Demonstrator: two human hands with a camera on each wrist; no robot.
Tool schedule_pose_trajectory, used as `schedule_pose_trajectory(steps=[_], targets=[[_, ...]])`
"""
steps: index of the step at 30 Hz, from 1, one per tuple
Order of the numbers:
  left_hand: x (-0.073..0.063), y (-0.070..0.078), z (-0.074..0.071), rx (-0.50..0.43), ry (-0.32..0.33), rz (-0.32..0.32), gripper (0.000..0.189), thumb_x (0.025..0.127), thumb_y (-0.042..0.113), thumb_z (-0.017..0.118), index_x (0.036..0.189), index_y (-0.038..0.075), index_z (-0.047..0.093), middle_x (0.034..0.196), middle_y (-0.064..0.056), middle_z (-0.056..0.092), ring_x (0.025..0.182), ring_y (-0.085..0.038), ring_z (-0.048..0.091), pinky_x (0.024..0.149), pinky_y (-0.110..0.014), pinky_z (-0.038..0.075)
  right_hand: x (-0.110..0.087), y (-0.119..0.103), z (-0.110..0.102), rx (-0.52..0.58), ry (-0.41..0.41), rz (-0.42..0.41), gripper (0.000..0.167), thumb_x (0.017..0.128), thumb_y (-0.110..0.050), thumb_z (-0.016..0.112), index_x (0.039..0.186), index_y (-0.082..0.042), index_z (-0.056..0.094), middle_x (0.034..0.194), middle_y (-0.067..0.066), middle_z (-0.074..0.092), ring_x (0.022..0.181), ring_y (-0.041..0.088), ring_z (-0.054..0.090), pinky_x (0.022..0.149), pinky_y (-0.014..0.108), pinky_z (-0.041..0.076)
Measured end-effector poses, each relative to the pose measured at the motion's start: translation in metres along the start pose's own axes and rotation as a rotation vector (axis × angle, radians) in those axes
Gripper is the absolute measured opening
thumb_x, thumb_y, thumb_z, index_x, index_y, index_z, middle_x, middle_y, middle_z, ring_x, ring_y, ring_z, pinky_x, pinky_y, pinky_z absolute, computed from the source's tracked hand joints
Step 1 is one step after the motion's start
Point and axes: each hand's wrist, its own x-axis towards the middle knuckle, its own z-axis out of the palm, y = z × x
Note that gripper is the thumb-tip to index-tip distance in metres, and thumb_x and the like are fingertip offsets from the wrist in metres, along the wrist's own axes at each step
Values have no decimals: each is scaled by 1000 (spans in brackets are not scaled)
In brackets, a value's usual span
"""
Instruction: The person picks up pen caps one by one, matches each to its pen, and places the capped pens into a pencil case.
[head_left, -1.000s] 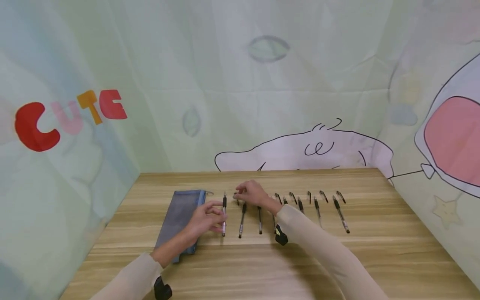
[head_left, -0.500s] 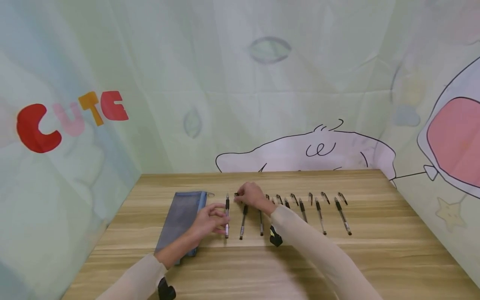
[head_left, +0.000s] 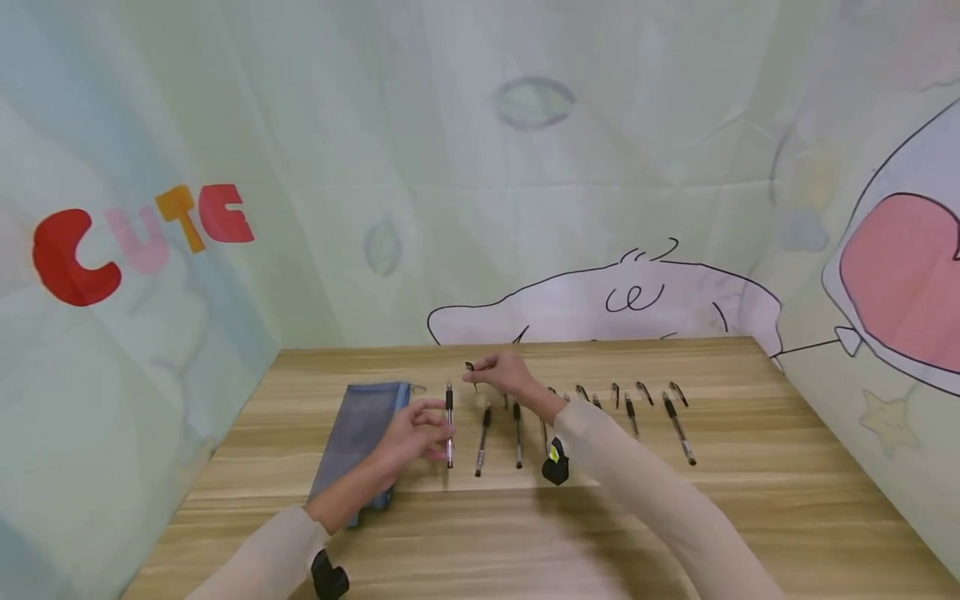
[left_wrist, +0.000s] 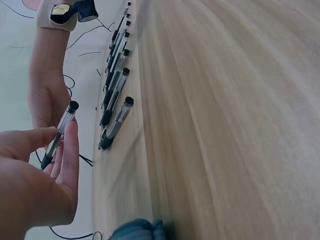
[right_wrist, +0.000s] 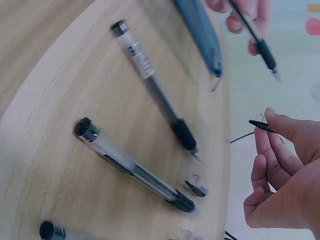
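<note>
My left hand (head_left: pixel 415 433) holds an uncapped gel pen (head_left: pixel 449 425) with a black grip, its tip pointing away from me. In the left wrist view the pen (left_wrist: pixel 60 132) lies between thumb and fingers, raised above the tabletop. My right hand (head_left: pixel 510 375) pinches a small black pen cap (head_left: pixel 470 367) just beyond and to the right of that pen's tip. Seen from the right wrist, the cap (right_wrist: pixel 261 125) sits between thumb and fingertip, apart from the pen (right_wrist: pixel 252 32).
Several uncapped pens (head_left: pixel 482 446) lie in a row to the right, with loose caps (head_left: pixel 616 395) beyond their tips. A blue-grey zip pencil case (head_left: pixel 356 437) lies under and left of my left forearm. A printed curtain (head_left: pixel 337 167) rises behind the wooden table (head_left: pixel 480 542).
My right hand has picked the cap up from the table and raised it slightly away from me. My left hand keeps holding the pen in nearly the same place.
</note>
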Motion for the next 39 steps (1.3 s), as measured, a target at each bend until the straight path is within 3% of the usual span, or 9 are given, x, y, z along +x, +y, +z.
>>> schedule_pose_trajectory(steps=[6,12,16,23,29,39], targets=[[0,6,5,-1,-56,8,51,98,9,67,144,-1,47,107,-9,66,91,-22,72,83,-44,65,-8,-4,-22,155,-17,102,31,90,-28,80,111,-6,78,117,13,76,116,29,66,107,48,53],[2,8,13,-4,-80,5,51,97,8,68,143,-1,48,108,-11,65,88,-18,71,82,-43,65,-14,-8,-38,233,-50,137,28,93,-30,76,110,-8,78,117,10,76,125,38,60,117,59,40],[3,8,17,-2,-82,2,49,97,7,68,142,-1,49,110,-12,65,87,-17,71,79,-42,66,-17,-8,-42,250,-72,167,30,95,-32,73,113,-8,77,117,7,77,132,40,55,120,59,36],[5,8,24,4,-101,5,47,96,3,67,140,-2,51,111,-12,65,90,-18,69,79,-40,66,-21,-7,-44,292,-87,193,36,96,-32,73,118,-3,74,127,10,73,135,40,53,121,57,38],[3,9,25,11,-136,17,48,96,6,68,139,-3,51,112,-14,65,92,-21,71,79,-40,66,-22,-5,-41,289,-110,183,34,96,-32,73,119,-8,74,122,10,74,131,40,54,115,56,42],[5,3,26,-1,-148,33,48,96,7,69,139,-3,52,107,-8,66,89,-20,72,76,-39,66,-23,-1,-39,288,-154,164,30,95,-30,73,113,-6,76,121,8,74,129,42,54,110,55,45]])
